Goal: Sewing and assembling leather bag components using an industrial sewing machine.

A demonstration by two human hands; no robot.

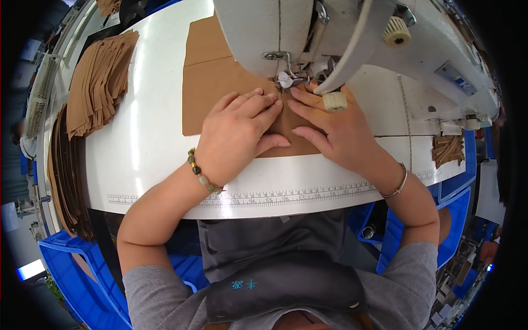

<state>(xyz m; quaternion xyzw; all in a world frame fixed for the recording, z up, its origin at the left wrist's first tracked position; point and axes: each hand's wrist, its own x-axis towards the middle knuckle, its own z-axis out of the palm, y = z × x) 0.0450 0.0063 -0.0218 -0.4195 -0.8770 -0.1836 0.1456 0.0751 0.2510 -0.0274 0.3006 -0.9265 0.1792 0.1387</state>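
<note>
A brown flat piece of material [206,82] lies under the needle and presser foot [281,82] of a white sewing machine [242,27]. My left hand [239,129] rests on it left of the foot, fingers lightly bent over the surface and thumb spread toward the middle. My right hand [335,132] lies on it to the right, fingers apart and pointing at the foot, some tips partly hidden behind the machine's guard. Both hands press on the material without visibly gripping it.
Stacks of brown pieces [102,77] and darker pieces [69,176] lie on the left of the white table [137,165]. Small brown strips [448,148] sit at the right. Blue crates [66,253] stand beside and below the table. A printed ruler runs along the front edge.
</note>
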